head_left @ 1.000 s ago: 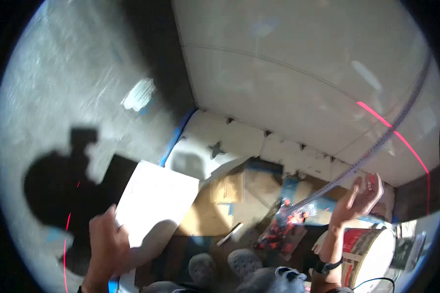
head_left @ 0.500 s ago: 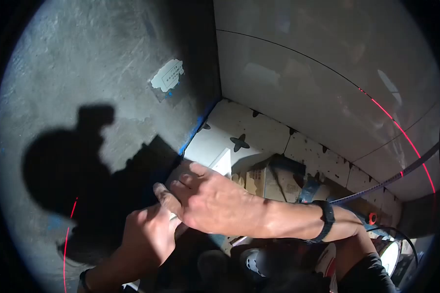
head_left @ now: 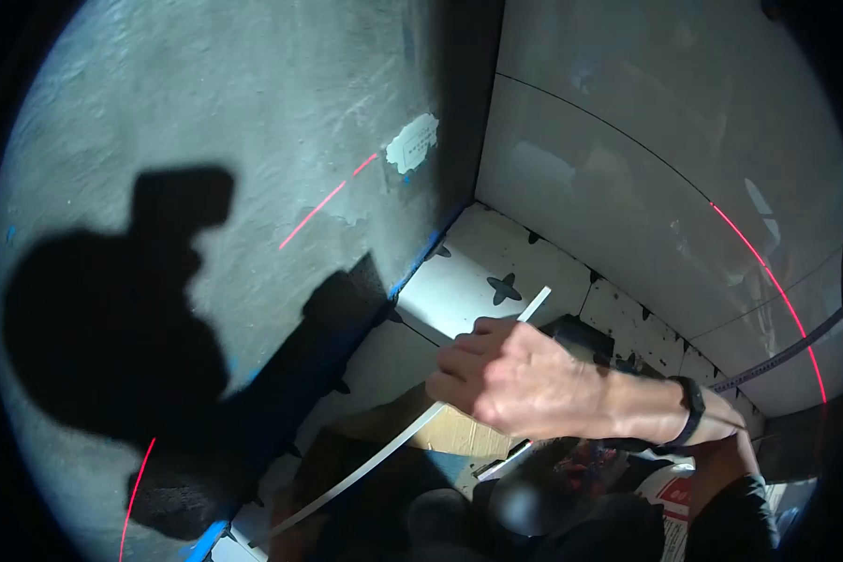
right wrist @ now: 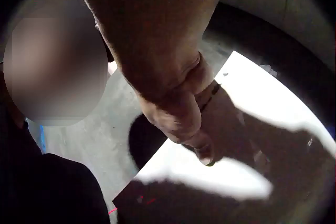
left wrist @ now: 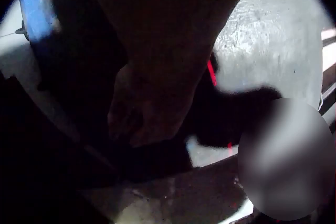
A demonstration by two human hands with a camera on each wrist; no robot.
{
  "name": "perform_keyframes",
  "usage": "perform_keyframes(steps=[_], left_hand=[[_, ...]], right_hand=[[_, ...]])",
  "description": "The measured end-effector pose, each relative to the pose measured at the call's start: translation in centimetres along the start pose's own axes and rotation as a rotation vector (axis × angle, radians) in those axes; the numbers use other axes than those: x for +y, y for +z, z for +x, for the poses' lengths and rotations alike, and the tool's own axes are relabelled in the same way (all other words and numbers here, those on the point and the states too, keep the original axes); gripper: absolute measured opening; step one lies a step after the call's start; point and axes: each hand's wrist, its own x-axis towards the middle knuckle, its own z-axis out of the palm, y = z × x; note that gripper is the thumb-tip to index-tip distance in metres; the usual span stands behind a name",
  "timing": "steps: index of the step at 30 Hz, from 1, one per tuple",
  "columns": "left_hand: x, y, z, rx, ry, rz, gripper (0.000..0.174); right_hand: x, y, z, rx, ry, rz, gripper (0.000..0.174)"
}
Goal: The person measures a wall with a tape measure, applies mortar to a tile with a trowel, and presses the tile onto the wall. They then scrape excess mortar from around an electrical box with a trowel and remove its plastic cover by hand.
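A white tile point(head_left: 410, 433) stands nearly edge-on to the head view, a thin pale strip slanting from the upper right to the lower left. Across its upper edge my right hand point(head_left: 525, 375) grips it, knuckles uppermost. From the right wrist the broad white face of the tile point(right wrist: 236, 176) shows, partly shadowed, with the thumb over its edge. My left hand point(left wrist: 147, 113) appears only in its own wrist view, in deep shadow with bent fingers; I cannot tell whether it holds anything.
A rough grey wall point(head_left: 253, 122) rises on the left, a glossy tiled wall point(head_left: 609, 206) on the right. White floor tiles with dark star marks point(head_left: 505, 288) lie in the corner. Cardboard point(head_left: 464, 433) covers floor near the shoes. A grey ribbed hose point(head_left: 791, 351) curves at right.
The left hand first held the tile while the right was apart. Both hands then met at it, and now the right grips it edge-on. The left has left the head view.
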Motion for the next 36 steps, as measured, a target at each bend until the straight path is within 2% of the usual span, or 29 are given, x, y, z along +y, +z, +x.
perform_keyframes(steps=[2, 4, 6, 9, 11, 12, 13, 14, 15, 16, 17, 18, 20, 22, 23, 24, 27, 29, 30, 32, 33, 34, 36], left_hand=[[-2.0, 4.6, 2.2, -0.010, 0.080, -0.200, 0.038], [0.9, 5.5, 2.6, 0.015, 0.111, -0.175, 0.041], [2.3, 5.3, 3.0, 0.047, 0.148, -0.155, 0.045], [2.4, 4.7, 2.9, 0.051, 0.267, -0.230, 0.038], [3.2, 5.2, 3.8, 0.268, 0.238, -0.248, 0.034], [2.3, 5.8, 5.0, 0.388, 0.322, -0.150, 0.032], [4.0, 5.0, 5.8, 0.307, 0.304, -0.170, 0.035], [6.7, 3.3, 7.4, 0.226, 0.289, -0.187, 0.037], [9.8, 2.2, 8.8, 0.214, 0.308, -0.241, 0.038], [12.5, 1.6, 10.2, 0.202, 0.329, -0.297, 0.038], [13.9, 1.8, 11.9, 0.266, 0.403, -0.237, 0.037], [14.8, 2.5, 13.5, 0.320, 0.471, -0.173, 0.035], [16.3, 4.8, 16.9, 0.480, 0.568, -0.084, 0.034], [17.2, 7.5, 20.0, 0.522, 0.515, -0.154, 0.035], [19.7, 6.1, 20.0, 0.372, 0.530, -0.307, 0.028], [21.1, 7.3, 21.2, 0.624, 0.690, -0.369, 0.022], [21.7, 8.9, 23.5, 0.588, 0.683, -0.242, 0.021], [22.1, 9.9, 24.9, 0.583, 0.551, -0.192, 0.024], [22.2, 10.4, 25.7, 0.586, 0.545, -0.189, 0.024], [22.3, 11.1, 27.4, 0.505, 0.432, -0.076, 0.026], [23.2, 11.1, 27.6, 0.533, 0.443, -0.097, 0.028], [23.3, 11.4, 28.2, 0.530, 0.443, -0.090, 0.028], [23.2, 12.4, 29.1, 0.527, 0.437, -0.121, 0.027]], right_hand=[[0.8, 1.7, -0.2, -0.070, 0.017, 0.058, 0.013], [1.6, 1.5, 0.7, 0.003, -0.022, 0.085, 0.011], [1.3, 0.7, 1.4, 0.028, 0.021, 0.042, 0.010], [2.2, -2.4, 1.9, -0.251, 0.095, 0.093, 0.021], [3.4, -5.8, 2.5, -0.137, 0.097, 0.148, 0.022], [5.8, -5.4, 2.2, -0.070, 0.069, 0.212, 0.029], [6.2, -7.8, 3.5, -0.015, 0.046, 0.077, 0.044], [7.7, -8.6, 3.8, 0.033, 0.054, 0.081, 0.040], [9.2, -9.5, 4.1, 0.036, 0.067, 0.162, 0.024], [10.5, -10.5, 4.4, 0.073, 0.030, 0.125, 0.015], [12.2, -10.4, 4.9, 0.046, 0.058, -0.005, 0.023], [14.2, -9.7, 4.8, 0.113, 0.067, -0.045, 0.019], [16.9, -9.6, 5.2, 0.031, 0.196, -0.071, 0.012], [19.8, -8.1, 5.3, 0.134, 0.109, -0.107, 0.012], [20.4, -8.6, 5.6, -0.023, 0.273, -0.028, 0.032], [21.3, -9.1, 5.9, -0.084, 0.236, -0.073, 0.020], [24.7, -6.8, 4.9, -0.025, 0.256, 0.018, 0.019], [26.1, -5.7, 4.2, 0.031, 0.244, 0.083, 0.020], [27.6, -4.5, 4.1, 0.031, 0.238, 0.087, 0.020], [33.4, -0.9, 4.5, 0.124, 0.464, 1.137, 0.021], [34.5, -2.1, 5.9, -0.209, 0.222, 1.295, 0.022], [34.7, -1.7, 5.3, -0.205, 0.222, 1.302, 0.022], [33.0, -1.5, 3.9, -0.018, 0.362, 0.156, 0.025]])
